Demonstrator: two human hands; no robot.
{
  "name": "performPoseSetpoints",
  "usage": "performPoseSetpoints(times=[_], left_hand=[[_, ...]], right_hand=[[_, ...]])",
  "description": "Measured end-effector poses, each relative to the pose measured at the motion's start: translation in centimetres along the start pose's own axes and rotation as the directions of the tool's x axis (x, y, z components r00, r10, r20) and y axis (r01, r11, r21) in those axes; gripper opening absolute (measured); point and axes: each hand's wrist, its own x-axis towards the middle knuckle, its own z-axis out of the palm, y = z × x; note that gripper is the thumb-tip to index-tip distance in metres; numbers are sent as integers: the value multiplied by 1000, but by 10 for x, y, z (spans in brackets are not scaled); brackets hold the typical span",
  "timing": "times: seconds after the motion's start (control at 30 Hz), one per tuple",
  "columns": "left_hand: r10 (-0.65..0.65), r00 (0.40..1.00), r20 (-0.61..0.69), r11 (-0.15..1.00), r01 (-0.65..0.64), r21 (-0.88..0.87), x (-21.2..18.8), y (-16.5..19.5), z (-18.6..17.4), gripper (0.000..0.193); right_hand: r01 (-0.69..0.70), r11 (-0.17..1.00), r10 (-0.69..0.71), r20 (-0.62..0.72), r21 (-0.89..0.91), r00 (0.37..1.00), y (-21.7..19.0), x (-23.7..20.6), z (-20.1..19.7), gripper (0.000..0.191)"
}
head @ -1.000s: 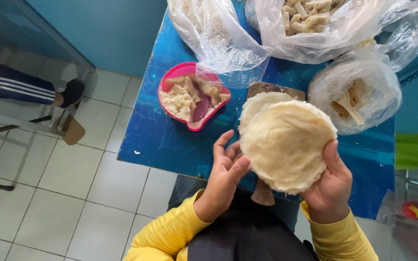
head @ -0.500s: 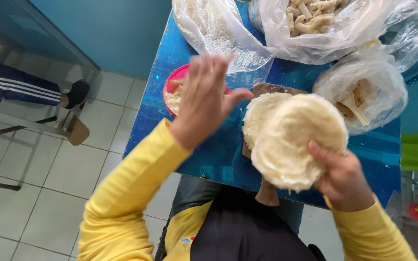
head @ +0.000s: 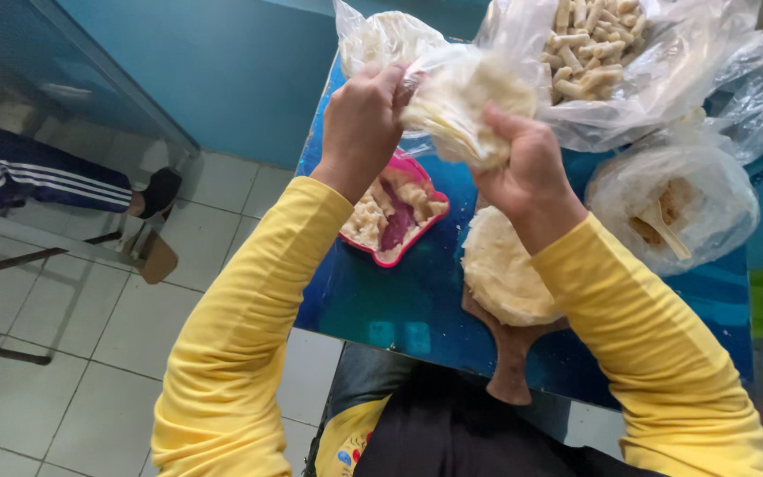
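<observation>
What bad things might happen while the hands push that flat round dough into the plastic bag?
The thin dough round is bent in the right hand, so it might tear or fold. The left hand holds the clear bag by its edge; if that slips, the dough could drop onto the pink heart-shaped dish. The wooden board with the dough stack sticks out over the blue table edge, so a sleeve might knock it.
</observation>
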Motion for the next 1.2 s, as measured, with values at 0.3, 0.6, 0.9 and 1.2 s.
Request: performPoseSetpoints(times=[0.3,0.6,0.9,1.2], left_hand=[[-69,997,48,997,67,37,20,-1,5,36],[22,999,24,991,-25,133,9,0,-3,38],[43,999,31,998,-42,-38,0,16,-1,37],[46,999,18,988,-42,-152,-10,9,-2,37]], right_hand=[[68,894,-35,82,-443,996,50,39,-7,31],[-63,996,56,104,66,993,6,96,19,38],[-41,986,4,224,161,975,36,141,18,25],[-60,998,58,-79,-19,995,31,166,10,23]])
